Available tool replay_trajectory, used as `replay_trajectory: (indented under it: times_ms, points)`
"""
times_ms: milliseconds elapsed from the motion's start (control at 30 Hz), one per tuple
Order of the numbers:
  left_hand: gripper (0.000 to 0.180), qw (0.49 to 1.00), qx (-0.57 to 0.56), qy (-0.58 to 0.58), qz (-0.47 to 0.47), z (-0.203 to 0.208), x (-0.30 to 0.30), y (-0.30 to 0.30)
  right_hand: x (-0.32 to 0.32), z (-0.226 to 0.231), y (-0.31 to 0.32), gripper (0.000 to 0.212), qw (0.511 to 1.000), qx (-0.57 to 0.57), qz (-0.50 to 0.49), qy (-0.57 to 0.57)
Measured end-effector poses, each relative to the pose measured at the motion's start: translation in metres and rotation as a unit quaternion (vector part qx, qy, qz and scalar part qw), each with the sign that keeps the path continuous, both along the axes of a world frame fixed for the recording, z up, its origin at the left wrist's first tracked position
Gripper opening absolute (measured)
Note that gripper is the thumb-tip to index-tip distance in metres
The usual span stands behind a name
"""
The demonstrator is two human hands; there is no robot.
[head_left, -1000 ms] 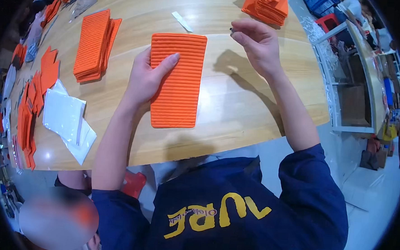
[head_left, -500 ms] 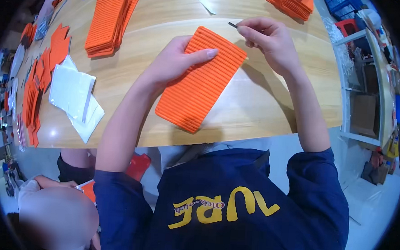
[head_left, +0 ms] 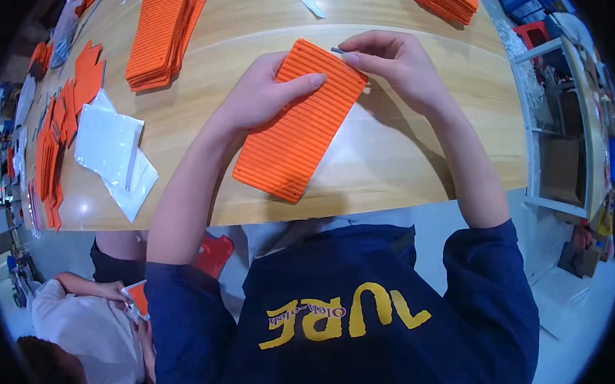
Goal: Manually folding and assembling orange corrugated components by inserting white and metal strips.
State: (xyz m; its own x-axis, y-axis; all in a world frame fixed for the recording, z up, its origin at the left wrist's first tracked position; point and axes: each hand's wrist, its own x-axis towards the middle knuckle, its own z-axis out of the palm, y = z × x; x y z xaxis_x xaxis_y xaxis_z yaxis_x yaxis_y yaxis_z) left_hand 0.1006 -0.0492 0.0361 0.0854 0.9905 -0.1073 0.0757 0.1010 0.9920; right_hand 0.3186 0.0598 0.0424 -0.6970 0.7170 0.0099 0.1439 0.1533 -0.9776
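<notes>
A flat orange ribbed panel (head_left: 300, 125) is tilted over the table, gripped at its left edge by my left hand (head_left: 271, 89). The thumb lies across the ribs; the other fingers are hidden beneath. Between thumb and forefinger, my right hand (head_left: 391, 64) pinches a small dark strip (head_left: 338, 50). That strip is just off the panel's upper right edge, and the right thumb is close to the panel's corner. I cannot tell whether they touch.
Stacked orange panels (head_left: 159, 38) stand at the far left, with another orange stack (head_left: 446, 3) at the far right. White plastic bags (head_left: 112, 143) and loose orange pieces (head_left: 57, 130) lie on the left. A paper strip (head_left: 308, 2) is at the back. Lower left, another person (head_left: 92, 327) holds something orange.
My right hand has moved left and slightly down, bringing the dark strip to the panel's upper edge. My left hand keeps its grip on the panel.
</notes>
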Motion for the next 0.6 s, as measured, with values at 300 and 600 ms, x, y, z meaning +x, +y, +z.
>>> replay_trajectory:
  times_ms: [300, 600]
  points:
    - [0.029, 1.000, 0.010, 0.012, -0.011, -0.0010, -0.0009, -0.0016, -0.0020, 0.0049, -0.0065, 0.024, 1.000, -0.015, 0.014, 0.012]
    - [0.028, 1.000, 0.015, 0.019, -0.018, -0.0041, -0.0011, -0.0007, -0.0011, 0.0001, -0.0031, 0.020, 0.998, -0.041, 0.033, 0.032]
